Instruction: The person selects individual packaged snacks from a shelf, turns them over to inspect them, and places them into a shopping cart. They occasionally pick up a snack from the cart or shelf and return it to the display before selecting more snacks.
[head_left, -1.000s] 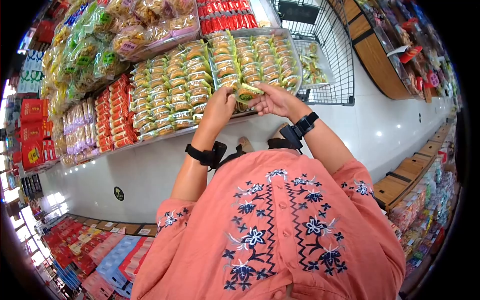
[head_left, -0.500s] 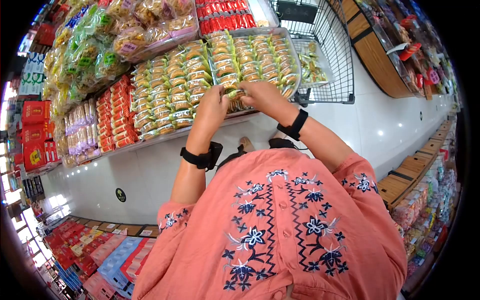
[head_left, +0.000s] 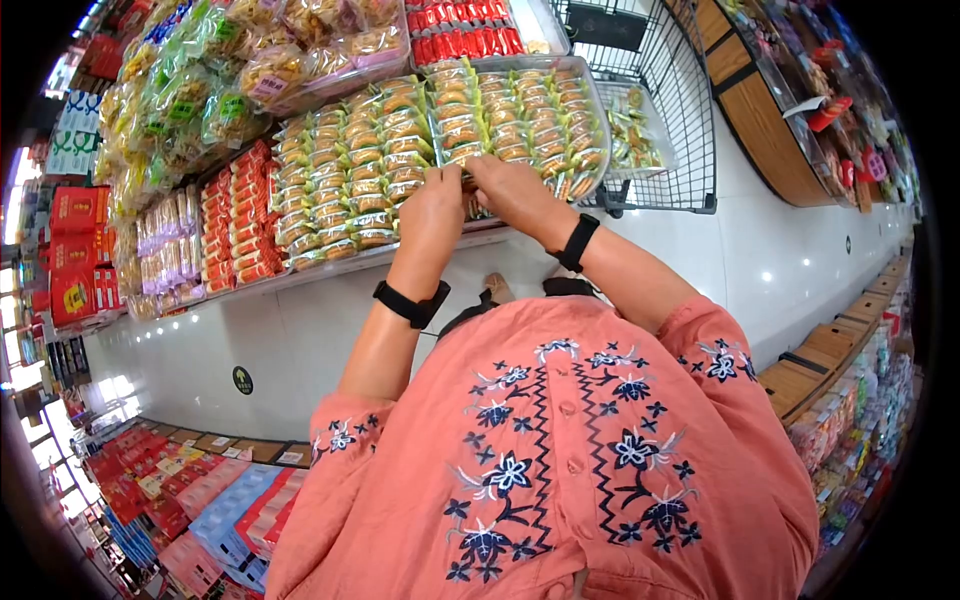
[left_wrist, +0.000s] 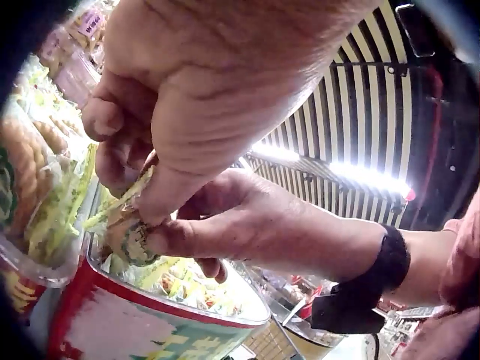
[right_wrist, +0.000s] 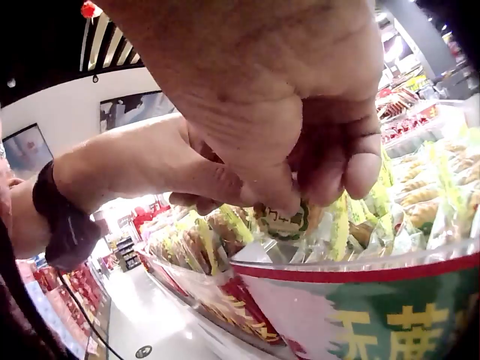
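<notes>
Both hands meet at the front edge of a clear bin packed with rows of wrapped pastries. In the left wrist view, the left hand pinches one clear wrapped pastry with a green round label, and the right hand's thumb and fingers pinch it from the other side. The right wrist view has that label just under the fingertips. From above, the left hand and right hand nearly touch and hide the packet.
A wire shopping cart stands beyond the bin at the right, with a clear tray of small packets in it. Bagged snacks are piled at the left beside red packets. Wooden-fronted shelves curve along the right.
The right hand has turned from palm up to back up and moved left against the left hand. The pastry packet, visible between the hands earlier, is now covered in the head view.
</notes>
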